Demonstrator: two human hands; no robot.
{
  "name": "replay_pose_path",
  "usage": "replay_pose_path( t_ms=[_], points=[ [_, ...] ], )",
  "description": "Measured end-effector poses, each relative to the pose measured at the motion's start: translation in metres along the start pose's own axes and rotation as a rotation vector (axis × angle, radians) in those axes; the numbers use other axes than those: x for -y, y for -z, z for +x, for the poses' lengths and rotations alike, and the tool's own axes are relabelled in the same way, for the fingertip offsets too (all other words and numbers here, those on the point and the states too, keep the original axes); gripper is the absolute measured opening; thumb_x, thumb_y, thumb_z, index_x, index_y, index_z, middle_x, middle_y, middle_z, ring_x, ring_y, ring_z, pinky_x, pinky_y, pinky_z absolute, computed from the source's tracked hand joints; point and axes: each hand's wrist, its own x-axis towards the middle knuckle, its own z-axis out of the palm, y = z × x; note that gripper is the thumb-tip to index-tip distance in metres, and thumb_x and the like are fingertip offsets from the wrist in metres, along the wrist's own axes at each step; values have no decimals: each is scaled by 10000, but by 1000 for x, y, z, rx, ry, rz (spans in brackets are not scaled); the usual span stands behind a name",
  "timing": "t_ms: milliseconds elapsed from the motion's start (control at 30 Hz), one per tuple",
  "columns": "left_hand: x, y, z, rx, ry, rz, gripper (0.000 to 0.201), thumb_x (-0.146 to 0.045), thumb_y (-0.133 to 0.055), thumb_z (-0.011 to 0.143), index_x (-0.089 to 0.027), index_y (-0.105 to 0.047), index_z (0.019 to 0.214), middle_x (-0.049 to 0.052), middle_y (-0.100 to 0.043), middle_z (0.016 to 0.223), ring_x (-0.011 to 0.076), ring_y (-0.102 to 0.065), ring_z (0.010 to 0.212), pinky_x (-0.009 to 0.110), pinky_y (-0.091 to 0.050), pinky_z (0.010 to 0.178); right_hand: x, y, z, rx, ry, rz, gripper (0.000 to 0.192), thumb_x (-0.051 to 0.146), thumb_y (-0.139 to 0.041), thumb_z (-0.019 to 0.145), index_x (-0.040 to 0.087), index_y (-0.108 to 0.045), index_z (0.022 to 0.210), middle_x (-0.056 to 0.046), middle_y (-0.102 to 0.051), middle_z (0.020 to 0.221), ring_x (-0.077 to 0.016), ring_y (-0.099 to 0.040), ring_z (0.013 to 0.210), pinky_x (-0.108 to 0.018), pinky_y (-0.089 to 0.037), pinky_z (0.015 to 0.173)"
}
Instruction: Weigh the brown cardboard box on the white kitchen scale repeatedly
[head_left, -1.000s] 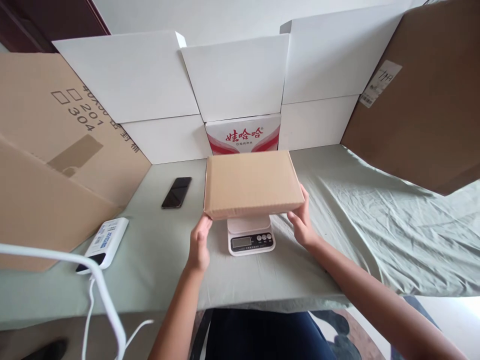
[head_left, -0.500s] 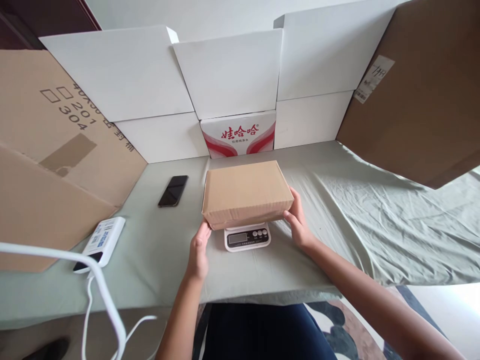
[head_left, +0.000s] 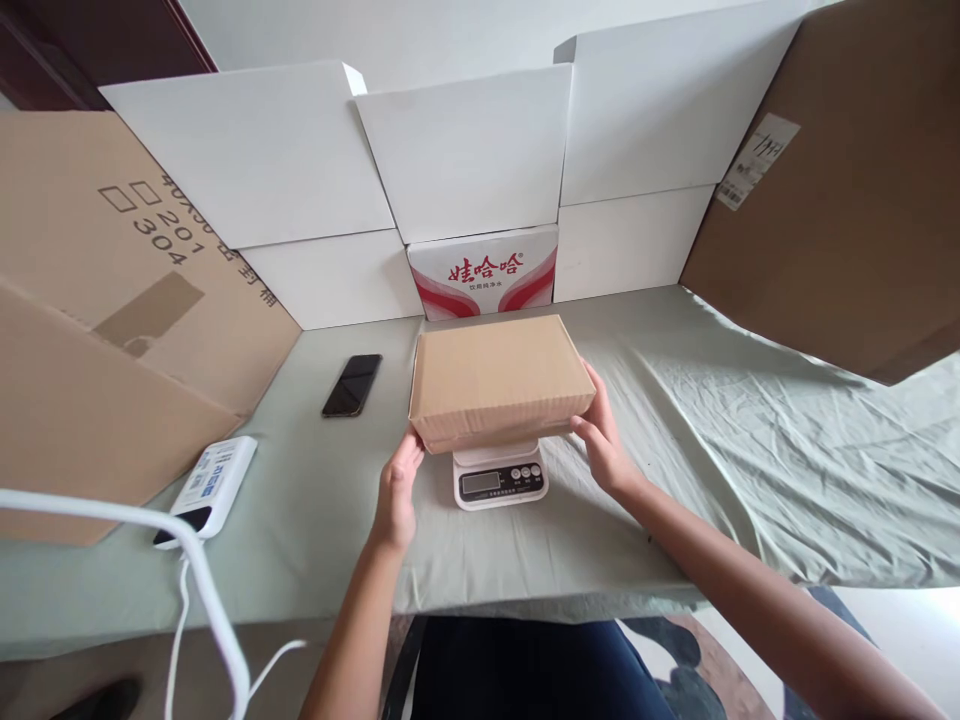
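A brown cardboard box (head_left: 499, 375) is held level between my two hands, over a white kitchen scale (head_left: 501, 486). My left hand (head_left: 399, 490) grips the box's near left corner, its fingers partly hidden under the edge. Around the right end is my right hand (head_left: 602, 430), with the thumb on the front face and the other fingers along the side. The scale's dark display and buttons show in front of the box, while the rest of it is covered. Whether the box touches the scale, I cannot tell.
A black phone (head_left: 352, 386) lies left of the box. Further left are a white power strip (head_left: 214, 490) and a white curved tube (head_left: 202, 570). White boxes (head_left: 480, 150) line the back; large brown cartons (head_left: 67, 300) flank the table on both sides.
The box has risen slightly relative to the scale, so more of the scale's body shows below it. Both hands keep their hold. The whole view has shifted a little.
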Motion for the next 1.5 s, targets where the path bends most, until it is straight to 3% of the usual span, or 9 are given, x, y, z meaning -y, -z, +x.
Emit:
replay_pose_path(
  t_ms=[167,333,633,833,967,1100,1233,1367,1500],
  points=[
    [-9,-4,78,10,-78,-54,936,-887,-426,800,-232,-578,1451,168,-492,1574,349,-393,1502,496,-307,1222,-4,-8,67,-55,153,-49,742,638,-557,900,345,-302,1532,-40,-355,1638,-341,-314,1527,-568,-288,1268],
    [27,-9,130,-75,33,-55,984,-922,-485,727,-225,-593,1414,197,-505,1554,353,-415,1490,510,-307,1216,-51,-19,104,-83,114,-42,732,586,-547,887,275,-311,1506,-87,-380,1611,-333,-327,1508,-542,-263,1272],
    [65,-8,131,-59,99,-28,926,-888,-430,800,-217,-578,1421,191,-519,1545,319,-455,1469,473,-332,1211,-80,-21,104,-78,24,-18,699,435,-563,833,263,-314,1463,-86,-424,1570,-297,-381,1470,-510,-286,1259],
    [55,20,138,-149,95,-9,996,-910,-325,812,-220,-493,1511,171,-320,1670,281,-279,1556,423,-247,1253,-95,2,111,-169,-153,92,749,359,-563,756,353,-315,1463,-62,-436,1565,-297,-391,1485,-602,-322,1206],
    [49,30,136,-143,53,-17,969,-892,-267,842,-239,-488,1522,163,-309,1675,276,-269,1556,427,-263,1247,-100,13,109,-185,-190,85,785,371,-551,754,376,-303,1499,-57,-441,1565,-295,-420,1481,-600,-358,1185],
    [56,14,134,-65,111,-13,971,-903,-310,822,-236,-536,1490,162,-335,1663,306,-300,1543,459,-259,1248,-95,2,103,-25,-149,120,682,340,-515,777,345,-423,1452,-30,-543,1501,-279,-517,1382,-557,-404,1179],
    [56,2,137,-26,140,-6,1015,-930,-379,771,-203,-575,1452,184,-372,1642,338,-347,1523,486,-260,1247,-86,-11,100,17,-105,105,684,313,-535,781,318,-423,1456,-20,-492,1560,-286,-511,1370,-548,-369,1210],
    [35,4,137,-60,61,-7,1056,-943,-408,742,-171,-583,1439,201,-407,1621,353,-352,1520,499,-270,1244,-67,-17,97,2,-10,53,673,419,-567,831,328,-379,1471,-29,-422,1605,-303,-484,1382,-540,-396,1185],
    [14,5,100,-58,-50,-10,1020,-924,-415,764,-188,-581,1451,184,-453,1597,354,-362,1514,494,-281,1242,-44,-15,76,-23,111,-2,742,602,-597,841,335,-344,1486,-51,-402,1593,-330,-432,1418,-536,-387,1191]
  ],
)
